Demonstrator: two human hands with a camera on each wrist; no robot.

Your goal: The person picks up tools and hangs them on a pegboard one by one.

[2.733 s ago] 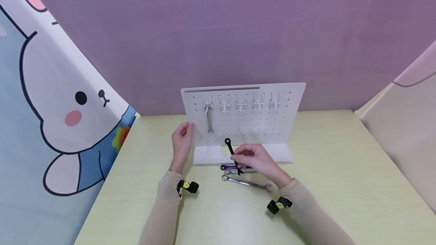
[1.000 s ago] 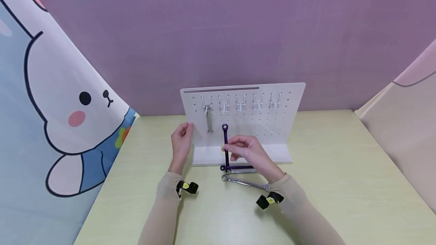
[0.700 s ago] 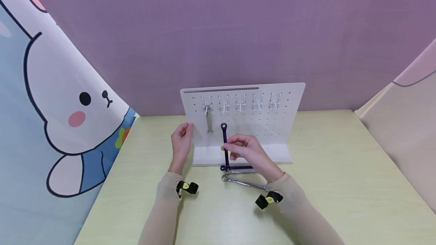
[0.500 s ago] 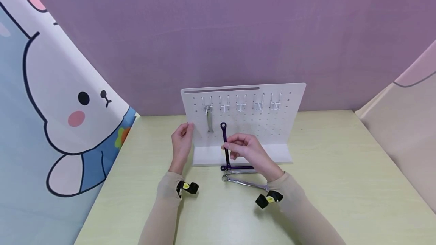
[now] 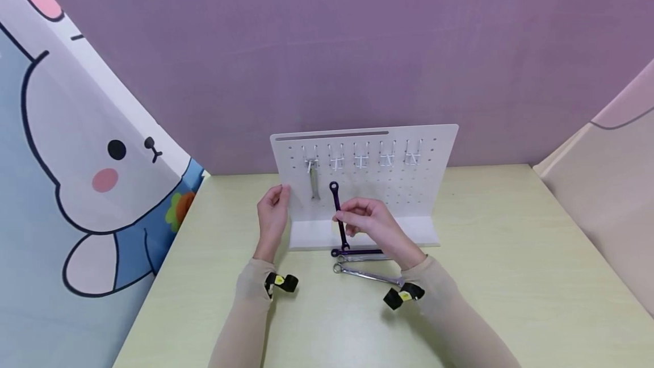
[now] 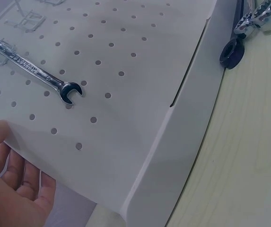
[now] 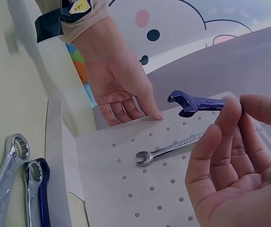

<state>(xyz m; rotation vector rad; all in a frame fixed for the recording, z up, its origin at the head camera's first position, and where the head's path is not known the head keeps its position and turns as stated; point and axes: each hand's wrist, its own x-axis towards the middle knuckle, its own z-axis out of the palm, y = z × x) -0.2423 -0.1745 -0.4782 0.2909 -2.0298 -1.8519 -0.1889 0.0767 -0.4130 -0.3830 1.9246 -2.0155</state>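
Observation:
My right hand (image 5: 365, 220) pinches a dark purple combination wrench (image 5: 338, 209) between thumb and fingertips. In the head view its ring end points up in front of the white pegboard (image 5: 368, 192), with its open end low. The right wrist view shows that open jaw beyond the fingers. My left hand (image 5: 273, 217) grips the board's left edge, thumb at the front and fingers behind. A silver wrench (image 5: 314, 180) hangs from the leftmost hook. On the table before the board lie another purple wrench (image 5: 357, 252) and two silver wrenches (image 5: 368, 275), partly covered by the right forearm.
Several wire hooks (image 5: 361, 159) run in a row across the upper board, those right of the hung wrench bare. The board's base (image 5: 311, 235) sits on the pale wooden table (image 5: 490, 243). A purple curtain (image 5: 357, 44) stands behind, a cartoon-printed cloth (image 5: 117, 197) at left.
Since the oldest frame, the right hand has risen slightly and moved left, lifting the purple wrench and turning it more upright. The left hand stays on the board's edge.

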